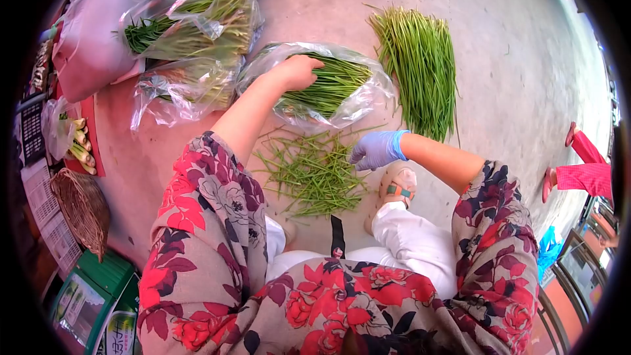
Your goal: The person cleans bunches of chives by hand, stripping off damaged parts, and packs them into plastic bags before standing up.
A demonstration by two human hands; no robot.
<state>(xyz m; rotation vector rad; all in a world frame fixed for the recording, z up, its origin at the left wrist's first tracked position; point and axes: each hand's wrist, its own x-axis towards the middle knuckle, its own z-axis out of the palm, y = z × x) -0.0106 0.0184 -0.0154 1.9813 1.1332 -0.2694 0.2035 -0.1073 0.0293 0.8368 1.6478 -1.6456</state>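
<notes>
Head view. Left hand (pixel 301 72), bare, at the green stems (pixel 338 85) in an opened clear bag (pixel 381 87) on the floor (pixel 513 72); fingertips partly hidden, can't tell if gripping. Right hand (pixel 378 150), gloved, fingers bent beside loose scraps (pixel 312 174); possibly pinching something, underside unseen. Bare bundle (pixel 420 69) right of bag. Upper-left bags (pixel 197 26) cloudy, topmost cut off. Second person (pixel 582 174): only legs clear.
</notes>
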